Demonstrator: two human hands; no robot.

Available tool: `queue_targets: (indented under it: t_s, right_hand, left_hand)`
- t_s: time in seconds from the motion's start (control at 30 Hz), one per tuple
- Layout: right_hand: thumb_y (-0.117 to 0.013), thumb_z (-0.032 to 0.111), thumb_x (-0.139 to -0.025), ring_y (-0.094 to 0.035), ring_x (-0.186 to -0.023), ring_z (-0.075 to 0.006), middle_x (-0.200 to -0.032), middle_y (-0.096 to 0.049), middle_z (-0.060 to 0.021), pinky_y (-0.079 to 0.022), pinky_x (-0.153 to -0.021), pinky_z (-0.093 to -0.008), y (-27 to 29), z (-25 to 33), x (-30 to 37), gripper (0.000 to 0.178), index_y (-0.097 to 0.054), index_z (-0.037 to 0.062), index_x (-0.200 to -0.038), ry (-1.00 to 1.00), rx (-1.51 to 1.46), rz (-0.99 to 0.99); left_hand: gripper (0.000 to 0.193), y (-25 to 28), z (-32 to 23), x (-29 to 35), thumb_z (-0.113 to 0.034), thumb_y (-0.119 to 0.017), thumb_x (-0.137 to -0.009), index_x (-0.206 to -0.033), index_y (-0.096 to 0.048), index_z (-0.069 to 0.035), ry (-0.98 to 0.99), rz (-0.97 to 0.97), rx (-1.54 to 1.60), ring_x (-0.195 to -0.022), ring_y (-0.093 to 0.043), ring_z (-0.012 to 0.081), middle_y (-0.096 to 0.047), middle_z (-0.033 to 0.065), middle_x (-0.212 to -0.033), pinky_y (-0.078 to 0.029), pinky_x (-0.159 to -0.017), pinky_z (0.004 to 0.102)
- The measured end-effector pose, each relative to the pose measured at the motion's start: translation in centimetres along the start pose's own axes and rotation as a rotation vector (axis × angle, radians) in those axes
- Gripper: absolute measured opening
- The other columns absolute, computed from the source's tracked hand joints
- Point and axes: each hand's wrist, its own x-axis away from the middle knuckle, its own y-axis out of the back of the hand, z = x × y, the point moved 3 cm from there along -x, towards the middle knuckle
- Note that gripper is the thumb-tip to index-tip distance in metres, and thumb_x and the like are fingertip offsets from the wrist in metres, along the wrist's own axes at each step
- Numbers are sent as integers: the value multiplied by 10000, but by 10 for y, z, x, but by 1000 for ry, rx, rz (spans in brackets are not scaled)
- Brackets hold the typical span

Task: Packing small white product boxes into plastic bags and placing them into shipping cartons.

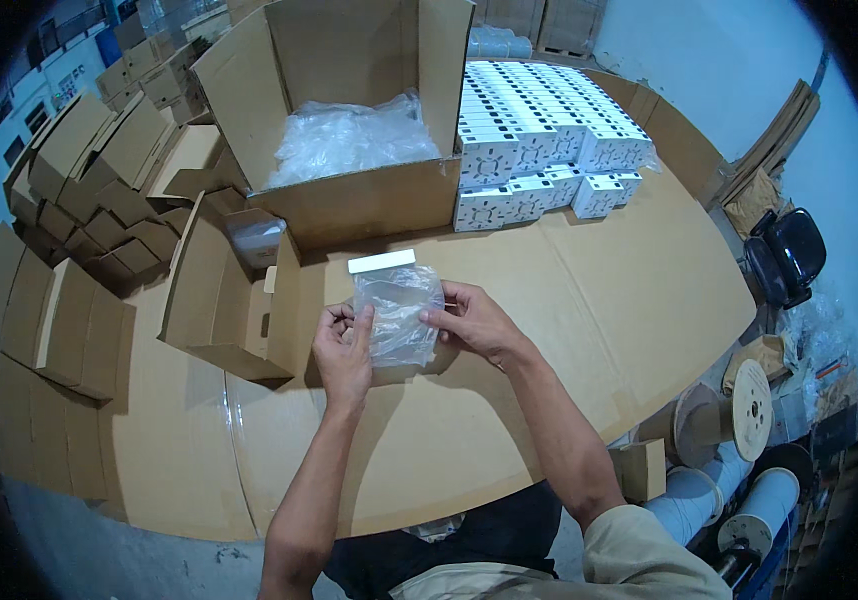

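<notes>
A clear plastic bag (pixel 397 325) is stretched between my hands above the cardboard-covered table. My left hand (pixel 345 345) pinches its left edge with the thumb on top. On the opposite edge, my right hand (pixel 474 318) grips the bag between thumb and fingers. A narrow white box (pixel 382 262) shows at the bag's far edge; I cannot tell whether it lies behind the bag or partly inside it. Left of my hands stands an open cardboard carton (pixel 234 310) with a whitish plastic item (pixel 257 240) in it. Beyond is a large open carton (pixel 369 205) full of clear plastic bags (pixel 354 138).
Stacked white printed boxes (pixel 549 135) fill the table's far right. Open brown cartons (pixel 89 160) and more cartons (pixel 49 350) are piled at the left. Past the table's right edge are a black chair (pixel 787 255) and cable spools (pixel 749 410) on the floor.
</notes>
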Motion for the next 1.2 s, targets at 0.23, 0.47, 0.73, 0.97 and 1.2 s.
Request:
queue_targets:
  t_s: [0.23, 0.47, 0.73, 0.97, 1.2]
  right_hand:
    - [-696, 141, -961, -553, -693, -53, -861, -651, 22, -437, -593, -222, 17, -15, -5, 126, -665, 70, -1060, -75, -425, 18]
    - [-659, 63, -957, -626, -916, -128, -998, -649, -32, -509, -786, -274, 28, -7, -8, 137, -623, 62, -1090, 117, -768, -17]
    - [-779, 116, -852, -588, -1020, -138, -1088, -623, -38, -493, -908, -314, 10, 24, 4, 364, -594, 39, -1156, 340, 31, 95]
    - [-769, 57, -858, -613, -925, -99, -927, -622, -6, -495, -824, -267, 3, 14, 6, 297, -613, 42, -1110, 161, 239, 176]
    - [-715, 36, -910, -585, -822, -76, -897, -621, -8, -479, -730, -232, 17, 8, -1, 154, -591, 52, -1000, 236, -258, 27]
  left_hand:
    - [202, -5, -2, 3, -109, -740, -933, -968, -561, -20, -79, 52, -41, -879, -552, 87, -589, 24, -927, -459, -810, 235]
    - [193, -12, -7, 8, -77, -725, -930, -1061, -615, 13, -25, 80, 19, -972, -605, 114, -661, 69, -1000, -480, -875, 256]
    - [194, -12, -11, 11, -35, -744, -883, -1050, -658, 14, -2, 253, -109, -954, -605, 114, -670, 57, -996, -489, -862, 269]
    - [251, -19, -19, 16, -60, -801, -835, -1032, -652, -15, 24, 427, -216, -796, -547, 67, -595, -17, -809, -475, -734, 241]
    - [228, -9, -14, 10, -121, -821, -851, -925, -620, -43, 125, 421, -178, -694, -509, 36, -580, -42, -751, -433, -625, 220]
